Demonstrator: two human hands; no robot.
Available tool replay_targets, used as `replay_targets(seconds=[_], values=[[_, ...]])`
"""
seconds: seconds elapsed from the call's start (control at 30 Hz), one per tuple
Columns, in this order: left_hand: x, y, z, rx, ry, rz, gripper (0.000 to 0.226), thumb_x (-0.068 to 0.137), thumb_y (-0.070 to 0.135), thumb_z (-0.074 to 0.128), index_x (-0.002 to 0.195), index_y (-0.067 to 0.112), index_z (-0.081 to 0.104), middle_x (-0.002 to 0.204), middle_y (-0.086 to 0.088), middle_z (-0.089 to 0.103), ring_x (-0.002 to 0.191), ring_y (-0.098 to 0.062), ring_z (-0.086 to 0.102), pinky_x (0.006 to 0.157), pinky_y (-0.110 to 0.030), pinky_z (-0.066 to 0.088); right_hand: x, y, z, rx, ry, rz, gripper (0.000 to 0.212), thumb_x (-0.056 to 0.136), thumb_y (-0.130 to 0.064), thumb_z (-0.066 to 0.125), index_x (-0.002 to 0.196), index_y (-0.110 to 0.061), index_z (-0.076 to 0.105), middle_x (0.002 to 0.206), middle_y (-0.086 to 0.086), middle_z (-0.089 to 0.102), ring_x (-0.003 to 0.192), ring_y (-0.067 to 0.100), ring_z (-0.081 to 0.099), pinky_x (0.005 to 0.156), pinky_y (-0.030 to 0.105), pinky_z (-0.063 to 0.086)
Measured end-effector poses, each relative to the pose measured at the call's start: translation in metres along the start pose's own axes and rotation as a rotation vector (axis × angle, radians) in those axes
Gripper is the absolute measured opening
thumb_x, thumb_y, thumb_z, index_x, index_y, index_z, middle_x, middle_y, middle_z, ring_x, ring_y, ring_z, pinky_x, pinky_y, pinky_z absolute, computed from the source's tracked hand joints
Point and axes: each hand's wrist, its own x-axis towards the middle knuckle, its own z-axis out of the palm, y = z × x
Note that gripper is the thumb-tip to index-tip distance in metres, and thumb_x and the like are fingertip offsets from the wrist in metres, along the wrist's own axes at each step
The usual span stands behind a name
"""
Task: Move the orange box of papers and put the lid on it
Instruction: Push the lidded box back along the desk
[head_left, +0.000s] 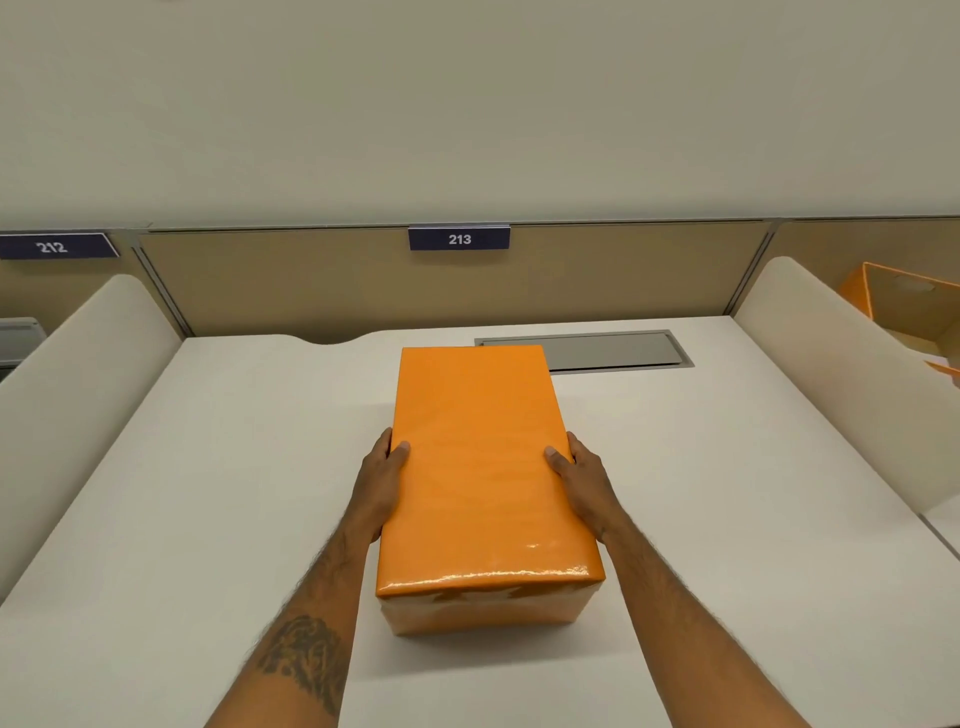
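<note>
An orange wrapped box (480, 467) stands in the middle of the white desk (208, 493), its long side running away from me. My left hand (379, 483) grips its left side with the thumb on top. On the opposite side, my right hand (579, 480) holds it the same way. At the far right, beyond the divider, an open orange box (904, 299) shows its brown inside and a handle cut-out. I cannot make out a lid.
A grey cable hatch (618, 349) lies flush in the desk behind the orange box. White curved dividers stand at the left (78, 395) and right (831, 364). A back panel carries the sign 213 (459, 239); the sign 212 (52, 246) is at the left.
</note>
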Motion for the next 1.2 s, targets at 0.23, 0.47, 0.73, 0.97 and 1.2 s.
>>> replay_targets(seconds=[0.23,0.47,0.73,0.97,1.2], values=[[-0.013,0.006,0.003,0.261,0.099,0.058,0.064,0.098,0.055,0.036,0.154,0.027,0.023,0.153,-0.007,0.04,0.131,-0.034,0.048,0.106,-0.056,0.041,-0.008,-0.014,-0.005,-0.032,-0.058,0.027,0.085,0.084,-0.069,0.052,0.154,-0.028,0.025,0.148,0.004,0.047,0.123,0.031,0.056,0.099,0.058,0.048],[-0.036,0.003,0.005,0.375,-0.012,0.012,0.079,0.092,0.064,0.036,0.154,0.035,-0.004,0.16,-0.005,0.023,0.136,-0.035,0.041,0.107,-0.053,0.038,-0.031,-0.029,-0.006,0.039,-0.082,0.014,0.076,0.095,-0.052,0.05,0.156,-0.033,0.009,0.158,0.005,0.03,0.134,0.033,0.044,0.098,0.048,0.045],[-0.061,-0.005,0.007,0.418,0.028,-0.007,0.084,0.09,0.06,0.05,0.155,0.035,0.002,0.16,-0.004,0.025,0.137,-0.033,0.04,0.107,-0.047,0.037,-0.044,-0.017,-0.005,0.099,-0.14,0.016,0.084,0.092,-0.044,0.062,0.156,-0.035,0.007,0.157,0.003,0.032,0.128,0.032,0.049,0.098,0.053,0.048],[-0.064,-0.002,-0.025,0.436,0.056,-0.016,0.085,0.09,0.059,0.051,0.155,0.033,0.003,0.16,-0.006,0.025,0.137,-0.034,0.04,0.108,-0.048,0.036,-0.05,-0.031,0.022,0.091,-0.166,-0.015,0.084,0.094,-0.039,0.061,0.156,-0.033,0.005,0.156,0.004,0.033,0.126,0.032,0.05,0.098,0.053,0.048],[-0.066,-0.001,-0.108,0.387,0.104,0.008,0.081,0.091,0.057,0.051,0.155,0.034,0.007,0.16,-0.005,0.025,0.136,-0.035,0.041,0.106,-0.051,0.038,-0.058,-0.072,0.096,0.102,-0.194,-0.069,0.08,0.096,-0.037,0.059,0.156,-0.032,0.007,0.155,0.004,0.034,0.125,0.032,0.05,0.097,0.052,0.047]])
